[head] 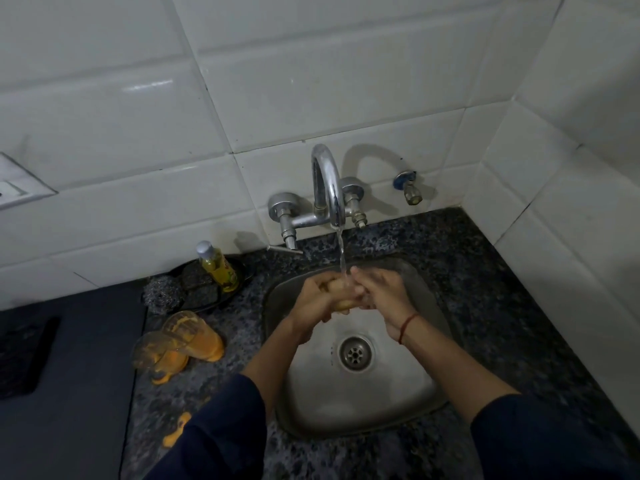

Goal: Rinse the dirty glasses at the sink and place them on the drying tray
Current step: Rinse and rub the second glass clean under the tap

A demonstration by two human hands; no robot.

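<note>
A glass sits under the running tap above the steel sink. Left hand fingers wrap it; right hand fingers press its rim. Two smeared glasses stand on the speckled table, white tiled walls behind.

Glass mostly hidden between both hands; socket cut off at left edge.

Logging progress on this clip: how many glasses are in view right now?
3. One glass is held in both hands under the running tap. Two dirty glasses stand on the counter left of the sink, one nearer the wall, one in front. Others may be out of frame.
</note>
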